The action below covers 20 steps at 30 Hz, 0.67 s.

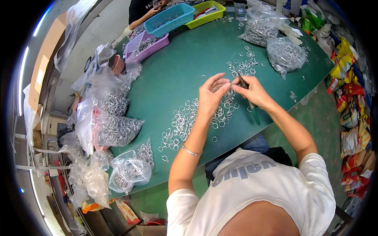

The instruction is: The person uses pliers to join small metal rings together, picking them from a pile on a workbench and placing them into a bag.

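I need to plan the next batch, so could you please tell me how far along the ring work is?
Done, apparently: linked rings spread on the green table. In hand: the left hand pinches a ring while the right hand grips a green-handled tool. Left: loose rings beyond the hands and several full bags of rings.

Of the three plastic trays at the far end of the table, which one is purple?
The purple tray is the leftmost, nearest the left table edge; the blue tray sits beside it, and the yellow-green tray is farthest right.
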{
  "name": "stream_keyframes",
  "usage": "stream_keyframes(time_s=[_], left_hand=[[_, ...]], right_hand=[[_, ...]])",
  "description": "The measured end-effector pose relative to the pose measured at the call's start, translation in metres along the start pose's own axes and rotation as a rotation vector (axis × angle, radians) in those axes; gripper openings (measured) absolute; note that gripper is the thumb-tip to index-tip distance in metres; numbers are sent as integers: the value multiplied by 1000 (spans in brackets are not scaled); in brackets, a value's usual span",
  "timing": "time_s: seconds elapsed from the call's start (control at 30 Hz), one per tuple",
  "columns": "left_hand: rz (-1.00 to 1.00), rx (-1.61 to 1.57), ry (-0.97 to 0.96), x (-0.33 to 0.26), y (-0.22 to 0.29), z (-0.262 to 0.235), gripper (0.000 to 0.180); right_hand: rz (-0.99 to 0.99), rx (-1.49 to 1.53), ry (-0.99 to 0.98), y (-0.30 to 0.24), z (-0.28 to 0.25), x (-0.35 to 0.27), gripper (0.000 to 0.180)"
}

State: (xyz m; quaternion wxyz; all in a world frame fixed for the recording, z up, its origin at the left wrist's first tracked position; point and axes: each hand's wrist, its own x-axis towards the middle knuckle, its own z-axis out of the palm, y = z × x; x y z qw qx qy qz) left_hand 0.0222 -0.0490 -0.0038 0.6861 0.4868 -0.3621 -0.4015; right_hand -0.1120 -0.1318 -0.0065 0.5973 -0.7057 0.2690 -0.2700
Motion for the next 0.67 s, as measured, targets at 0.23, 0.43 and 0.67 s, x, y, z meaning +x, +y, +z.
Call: stream_keyframes(time_s=[0.23, 0.43, 0.67], left_hand=[[150, 315, 99, -16, -18, 1, 12], [459, 620, 208, -17, -20, 4, 10], [60, 184, 151, -13, -18, 0, 7]], right_hand=[[226, 312, -54, -1, 0, -1, 14], [121, 308, 45, 10, 8, -3, 16], [328, 142, -90, 8, 3, 1, 16]])
